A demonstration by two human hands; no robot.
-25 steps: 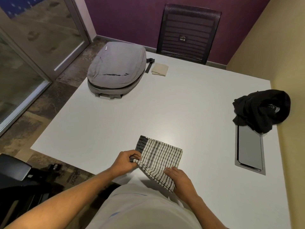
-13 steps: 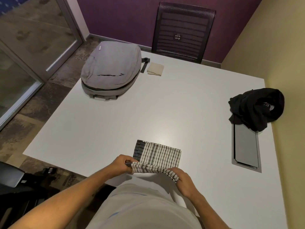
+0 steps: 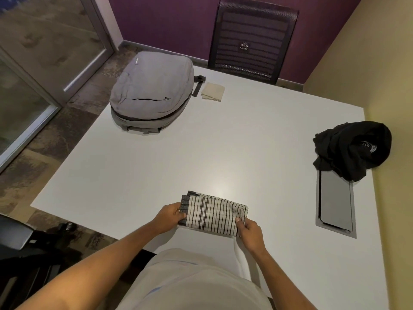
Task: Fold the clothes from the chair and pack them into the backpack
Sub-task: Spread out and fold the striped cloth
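White table (image 3: 223, 142) fills the small purple-walled room. At its near edge the left hand (image 3: 169, 217) grips the dark-banded end of a folded checked garment (image 3: 212, 214), and the right hand (image 3: 249, 229) pinches the opposite end; the cloth lies flat between them. Well beyond, the closed grey backpack (image 3: 152, 95) lies at the far left, a folded beige cloth (image 3: 213, 91) just beside it. A crumpled black garment (image 3: 353, 148) sits far right, the chair (image 3: 252, 39) behind.
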